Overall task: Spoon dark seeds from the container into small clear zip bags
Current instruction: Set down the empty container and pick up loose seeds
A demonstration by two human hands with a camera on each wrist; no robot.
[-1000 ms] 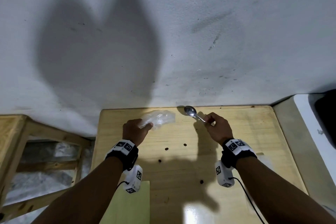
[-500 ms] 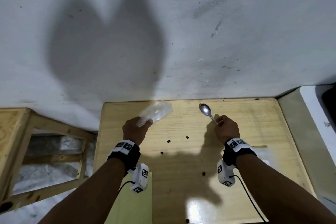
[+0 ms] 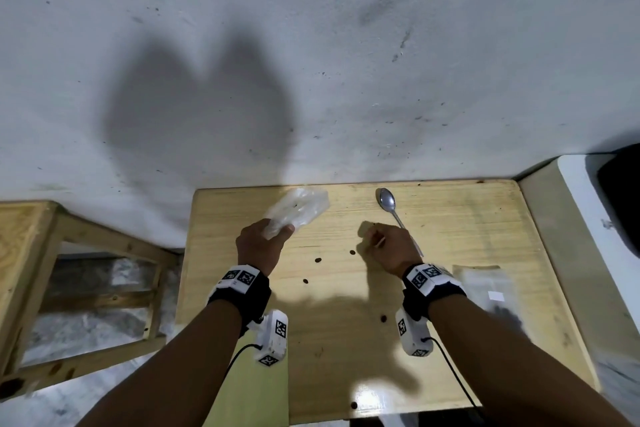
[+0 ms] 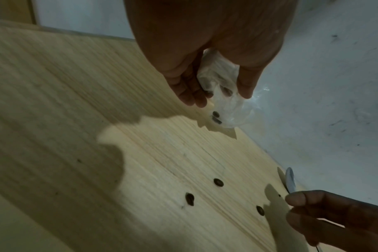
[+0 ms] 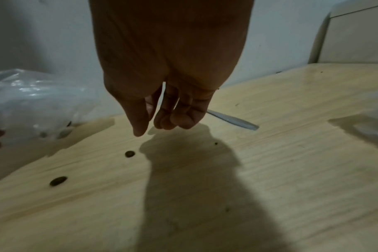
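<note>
My left hand (image 3: 278,232) pinches a crumpled clear zip bag (image 3: 299,210) above the far left of the wooden table (image 3: 467,218). The left wrist view shows a few dark seeds (image 4: 216,117) inside the bag (image 4: 224,102). The metal spoon (image 3: 388,201) lies on the table by the wall, empty. My right hand (image 3: 372,241) hovers just left of its handle with fingers loosely curled and nothing in them (image 5: 153,127). The spoon handle (image 5: 233,120) lies behind those fingers. Several loose seeds (image 3: 318,259) dot the table between my hands. No seed container is in view.
Another clear bag (image 3: 485,288) with something dark in it lies blurred on the table right of my right wrist. A white unit (image 3: 588,218) stands at the right, a wooden frame (image 3: 34,253) at the left. The grey wall (image 3: 311,80) runs along the table's far edge.
My right hand has laid the spoon on the table and let go of it, then shifted left toward the loose seeds. My left hand still holds the bag.
</note>
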